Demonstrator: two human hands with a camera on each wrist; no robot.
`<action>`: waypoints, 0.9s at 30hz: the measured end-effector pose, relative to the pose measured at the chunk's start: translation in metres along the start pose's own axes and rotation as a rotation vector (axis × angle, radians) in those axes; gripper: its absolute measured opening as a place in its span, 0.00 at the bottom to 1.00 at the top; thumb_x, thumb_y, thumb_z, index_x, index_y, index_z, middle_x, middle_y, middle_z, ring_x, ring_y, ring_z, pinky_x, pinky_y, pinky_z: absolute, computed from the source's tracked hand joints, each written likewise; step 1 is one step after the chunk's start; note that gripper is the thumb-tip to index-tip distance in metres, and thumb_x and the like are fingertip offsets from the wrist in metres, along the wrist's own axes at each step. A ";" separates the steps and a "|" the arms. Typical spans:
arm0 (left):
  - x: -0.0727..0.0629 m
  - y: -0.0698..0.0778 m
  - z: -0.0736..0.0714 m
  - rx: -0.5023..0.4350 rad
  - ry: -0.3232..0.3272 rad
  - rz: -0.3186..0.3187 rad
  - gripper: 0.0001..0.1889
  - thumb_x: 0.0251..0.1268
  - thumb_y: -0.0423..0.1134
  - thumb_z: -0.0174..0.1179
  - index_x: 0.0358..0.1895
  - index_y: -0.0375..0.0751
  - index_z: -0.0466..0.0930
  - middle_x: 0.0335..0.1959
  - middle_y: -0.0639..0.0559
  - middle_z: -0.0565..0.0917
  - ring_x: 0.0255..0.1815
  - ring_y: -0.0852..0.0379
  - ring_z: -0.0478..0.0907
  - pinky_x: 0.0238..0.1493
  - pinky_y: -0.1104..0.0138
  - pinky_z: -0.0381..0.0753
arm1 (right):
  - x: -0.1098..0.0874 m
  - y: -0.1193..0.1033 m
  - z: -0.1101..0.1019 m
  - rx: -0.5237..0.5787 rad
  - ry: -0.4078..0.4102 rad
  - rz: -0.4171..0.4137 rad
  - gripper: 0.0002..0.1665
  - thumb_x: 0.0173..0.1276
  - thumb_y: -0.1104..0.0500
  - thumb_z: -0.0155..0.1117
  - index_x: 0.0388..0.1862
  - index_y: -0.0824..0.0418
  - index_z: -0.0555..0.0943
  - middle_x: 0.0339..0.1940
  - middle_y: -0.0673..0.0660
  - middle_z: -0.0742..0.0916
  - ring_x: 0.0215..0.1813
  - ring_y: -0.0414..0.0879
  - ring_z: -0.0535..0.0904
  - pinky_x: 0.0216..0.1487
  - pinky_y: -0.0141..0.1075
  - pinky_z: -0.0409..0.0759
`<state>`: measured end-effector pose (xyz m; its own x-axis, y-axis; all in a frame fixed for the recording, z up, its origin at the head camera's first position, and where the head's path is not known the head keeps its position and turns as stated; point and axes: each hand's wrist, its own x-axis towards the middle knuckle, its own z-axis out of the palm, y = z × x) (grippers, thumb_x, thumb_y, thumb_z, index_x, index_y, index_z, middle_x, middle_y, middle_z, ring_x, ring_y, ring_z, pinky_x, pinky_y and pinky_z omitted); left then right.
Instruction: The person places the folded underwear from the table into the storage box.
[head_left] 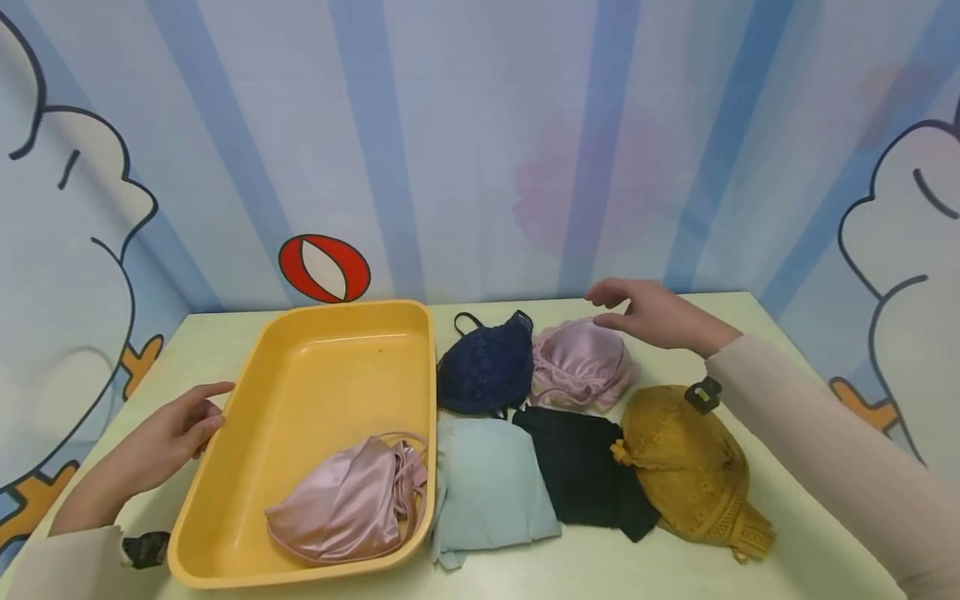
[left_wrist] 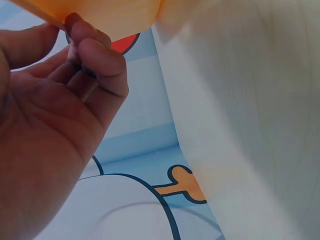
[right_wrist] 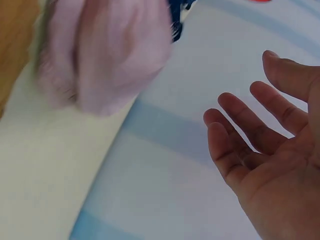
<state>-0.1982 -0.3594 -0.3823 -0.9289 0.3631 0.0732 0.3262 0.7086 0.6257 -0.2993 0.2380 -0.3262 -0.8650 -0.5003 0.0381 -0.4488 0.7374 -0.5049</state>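
My left hand (head_left: 167, 442) is at the left side of a yellow plastic tray (head_left: 337, 379), its thumb and fingers pinching the rim in the left wrist view. A shiny pink satin bra (head_left: 337, 504) with thin straps lies in the tray's near right corner. Over the far part of the table, my right hand (head_left: 656, 315) is raised with relaxed, spread fingers and nothing in them. Just below it in the head view sits a pale pink lace-edged bra (head_left: 588, 358). The right wrist view shows this pink bra (right_wrist: 120, 55) apart from the fingers.
Right of the tray lie a navy lace bra (head_left: 487, 367), a folded pale mint garment (head_left: 495, 483), a folded black garment (head_left: 581, 467) and a mustard bra (head_left: 686, 467). A striped cartoon backdrop (head_left: 480, 167) stands along the table's far edge.
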 end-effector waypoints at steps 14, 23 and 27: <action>-0.006 0.002 -0.001 0.007 0.010 -0.009 0.22 0.75 0.30 0.44 0.66 0.24 0.56 0.28 0.47 0.72 0.21 0.59 0.69 0.21 0.67 0.72 | -0.007 0.052 0.009 0.075 -0.091 0.125 0.28 0.72 0.52 0.57 0.64 0.64 0.67 0.58 0.68 0.77 0.59 0.61 0.72 0.53 0.54 0.71; -0.007 0.001 -0.002 -0.012 -0.003 0.003 0.22 0.75 0.30 0.44 0.67 0.24 0.56 0.27 0.47 0.72 0.19 0.59 0.68 0.20 0.67 0.71 | -0.002 0.060 0.022 0.072 -0.203 0.184 0.37 0.69 0.44 0.58 0.69 0.62 0.63 0.59 0.70 0.75 0.60 0.62 0.72 0.54 0.55 0.70; -0.007 0.001 -0.002 -0.007 -0.001 -0.004 0.22 0.74 0.30 0.45 0.66 0.24 0.56 0.28 0.47 0.72 0.20 0.59 0.69 0.20 0.67 0.71 | 0.000 0.056 0.024 0.044 -0.244 0.180 0.42 0.67 0.40 0.58 0.71 0.61 0.61 0.58 0.69 0.76 0.59 0.62 0.73 0.55 0.56 0.69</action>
<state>-0.1916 -0.3626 -0.3809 -0.9299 0.3611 0.0700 0.3215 0.7054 0.6317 -0.3188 0.2684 -0.3749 -0.8478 -0.4615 -0.2614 -0.2780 0.8064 -0.5220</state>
